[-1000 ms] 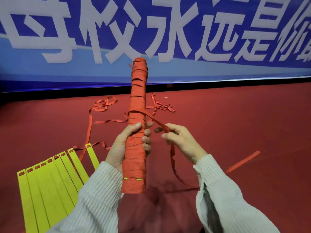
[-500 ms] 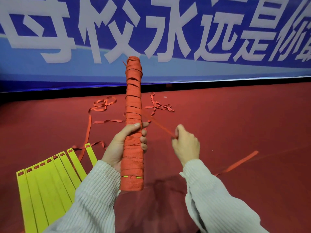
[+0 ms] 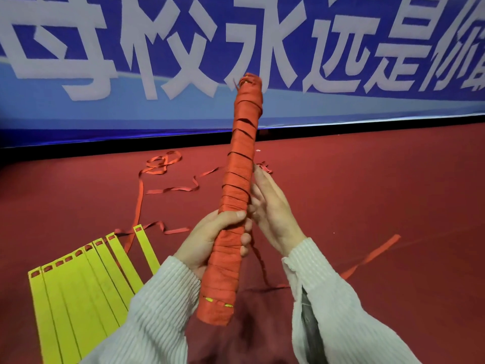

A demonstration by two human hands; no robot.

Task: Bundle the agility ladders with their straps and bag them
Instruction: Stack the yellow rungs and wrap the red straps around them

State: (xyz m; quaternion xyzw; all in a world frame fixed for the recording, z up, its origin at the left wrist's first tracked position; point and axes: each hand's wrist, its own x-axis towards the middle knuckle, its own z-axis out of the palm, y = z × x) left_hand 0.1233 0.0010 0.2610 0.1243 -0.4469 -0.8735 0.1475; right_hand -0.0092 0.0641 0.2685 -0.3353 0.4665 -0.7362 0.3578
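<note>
The right hand (image 3: 273, 208), a moment ago pulling the strap (image 3: 258, 258) out sideways, is now bringing it behind the bundle (image 3: 236, 195), fingers loosely extended, while the left hand (image 3: 210, 240) is gripping it, adding another wrap.

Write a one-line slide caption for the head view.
Left hand grips strap-wrapped ladder bundle; right hand beside it; yellow rungs on red floor.
</note>
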